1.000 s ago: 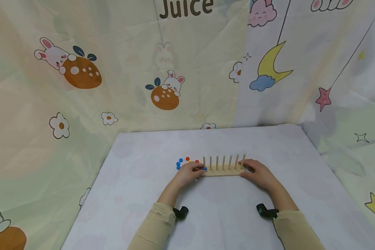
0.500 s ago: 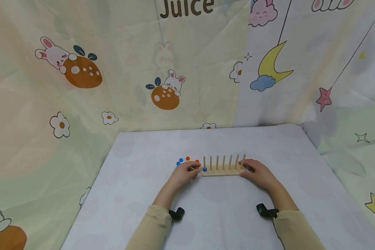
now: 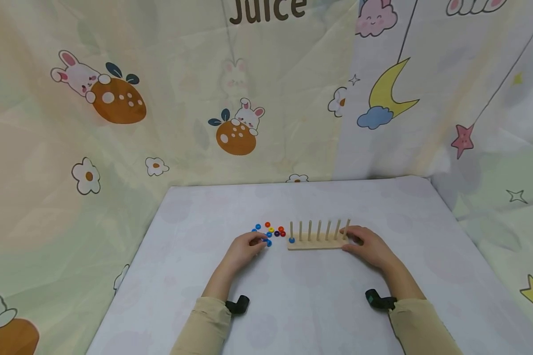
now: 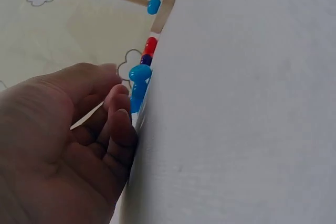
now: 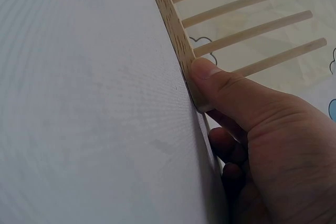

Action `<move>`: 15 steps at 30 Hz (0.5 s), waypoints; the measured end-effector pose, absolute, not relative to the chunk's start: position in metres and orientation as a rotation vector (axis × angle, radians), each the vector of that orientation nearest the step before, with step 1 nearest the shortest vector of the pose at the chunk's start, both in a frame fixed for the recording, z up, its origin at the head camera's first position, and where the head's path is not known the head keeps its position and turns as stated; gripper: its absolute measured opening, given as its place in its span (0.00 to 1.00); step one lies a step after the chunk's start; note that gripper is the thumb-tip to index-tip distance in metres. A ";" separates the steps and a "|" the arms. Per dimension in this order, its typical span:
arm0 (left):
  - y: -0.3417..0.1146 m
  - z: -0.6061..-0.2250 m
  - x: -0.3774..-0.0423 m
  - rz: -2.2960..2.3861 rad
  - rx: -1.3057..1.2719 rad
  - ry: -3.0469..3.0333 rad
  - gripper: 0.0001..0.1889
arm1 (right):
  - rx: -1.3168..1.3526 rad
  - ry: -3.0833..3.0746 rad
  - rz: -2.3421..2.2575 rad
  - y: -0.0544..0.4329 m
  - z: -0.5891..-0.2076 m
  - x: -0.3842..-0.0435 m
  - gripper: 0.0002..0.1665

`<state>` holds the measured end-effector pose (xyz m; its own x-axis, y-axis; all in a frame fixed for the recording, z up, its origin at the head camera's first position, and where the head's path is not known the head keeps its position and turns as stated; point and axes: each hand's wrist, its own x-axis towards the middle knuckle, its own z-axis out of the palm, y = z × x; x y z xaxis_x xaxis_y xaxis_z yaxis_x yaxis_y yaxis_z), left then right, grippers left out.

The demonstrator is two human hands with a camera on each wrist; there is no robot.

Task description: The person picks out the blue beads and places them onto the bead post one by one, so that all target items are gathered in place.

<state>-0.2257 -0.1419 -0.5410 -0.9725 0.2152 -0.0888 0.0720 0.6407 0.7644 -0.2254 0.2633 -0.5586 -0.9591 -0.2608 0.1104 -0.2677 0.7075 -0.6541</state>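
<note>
beads [image 3: 269,234] on white tabletop [image 3: 311,291] lie between left hand [image 3: 243,250] and pegboard [image 3: 315,245].

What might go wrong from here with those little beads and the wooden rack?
The loose beads lie close together beside the left hand, so picking one up might scatter its neighbours. The right hand holds the wooden rack at one end only, so a bump at the opposite end, where a blue bead sits low on a peg, might swing it.
</note>
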 end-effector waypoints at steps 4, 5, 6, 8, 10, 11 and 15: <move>-0.143 -0.545 -0.225 1.228 0.287 2.703 0.10 | 0.456 -2.894 1.107 0.264 -0.559 -0.226 0.27; -0.143 -0.546 -0.225 1.222 0.296 2.711 0.10 | 0.458 -2.893 1.108 0.263 -0.559 -0.226 0.27; -0.142 -0.546 -0.225 1.214 0.312 2.723 0.10 | 0.453 -2.891 1.111 0.263 -0.559 -0.226 0.27; -0.140 -0.548 -0.226 1.183 0.350 2.756 0.11 | 0.464 -2.885 1.105 0.264 -0.559 -0.226 0.26; -0.138 -0.548 -0.227 1.146 0.360 2.781 0.11 | 0.462 -2.881 1.103 0.264 -0.560 -0.226 0.26; -0.137 -0.548 -0.227 1.124 0.366 2.794 0.11 | 0.464 -2.881 1.100 0.264 -0.560 -0.226 0.26; -0.133 -0.547 -0.229 1.064 0.346 2.813 0.13 | 0.460 -2.880 1.107 0.264 -0.559 -0.225 0.26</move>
<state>-0.2288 -0.1330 -0.5474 -0.9674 0.2519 -0.0259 0.1716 0.7275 0.6643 -0.2254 0.2642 -0.5595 -0.9563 -0.2642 0.1254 -0.2802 0.7048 -0.6517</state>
